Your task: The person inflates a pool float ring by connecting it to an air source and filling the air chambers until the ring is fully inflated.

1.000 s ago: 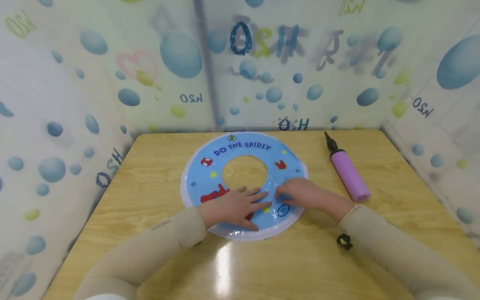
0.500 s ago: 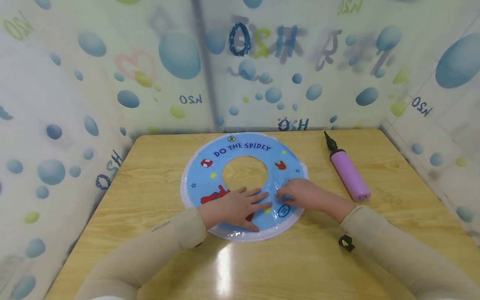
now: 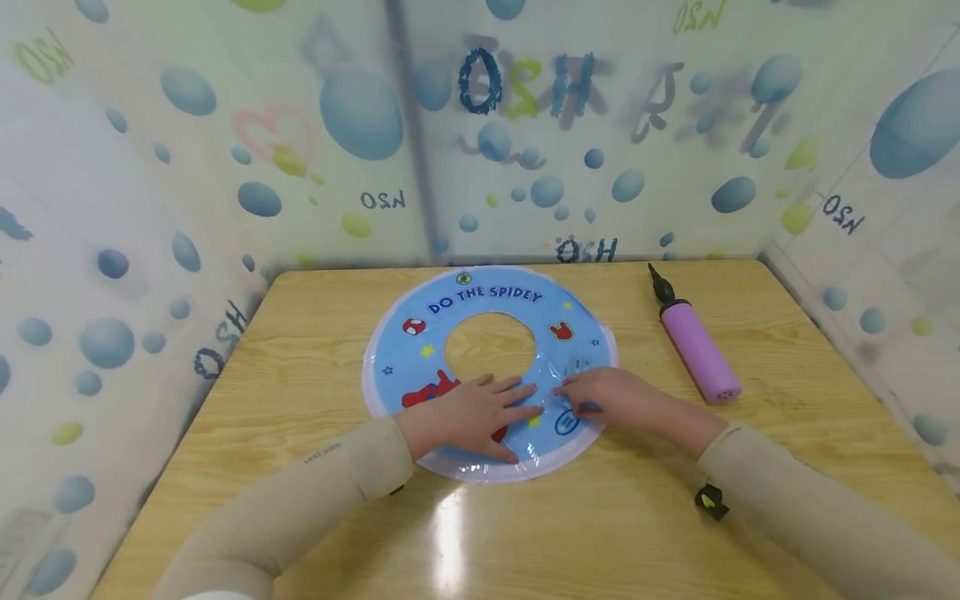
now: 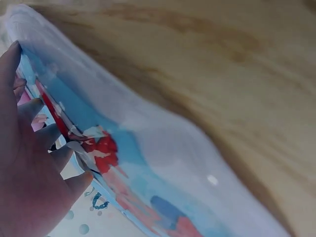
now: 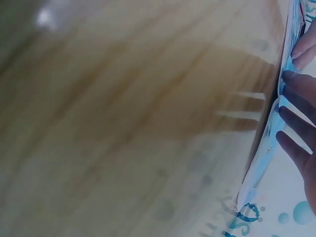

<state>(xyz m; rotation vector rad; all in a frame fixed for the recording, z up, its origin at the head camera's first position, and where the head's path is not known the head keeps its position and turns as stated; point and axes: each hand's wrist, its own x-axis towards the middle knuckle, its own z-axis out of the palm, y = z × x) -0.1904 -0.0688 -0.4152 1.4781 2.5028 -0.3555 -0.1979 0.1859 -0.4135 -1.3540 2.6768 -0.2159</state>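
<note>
A flat blue swim ring (image 3: 405,300) with a whitish rim and the words "DO THE SPIDEY" lies on the wooden table. My left hand (image 3: 476,417) rests on its near part with the fingers spread, covering some of the red figure. Just to the right, my right hand (image 3: 611,396) pinches at the shiny clear plastic of the ring, thumb and forefinger close together; the small part at the fingertips is hidden. Seen from the left wrist, the fingers (image 4: 59,158) lie along the ring's surface. In the right wrist view, several fingertips (image 5: 291,143) touch the ring's edge.
A pink hand pump (image 3: 699,350) with a black nozzle lies on the table (image 3: 315,333) right of the ring. Below the right wrist shows a small black item (image 3: 711,502). Walls patterned with blue bubbles stand behind and at both sides.
My right hand has shifted slightly down and right, uncovering a small clear patch on the ring. The left hand, ring and pump stay where they were.
</note>
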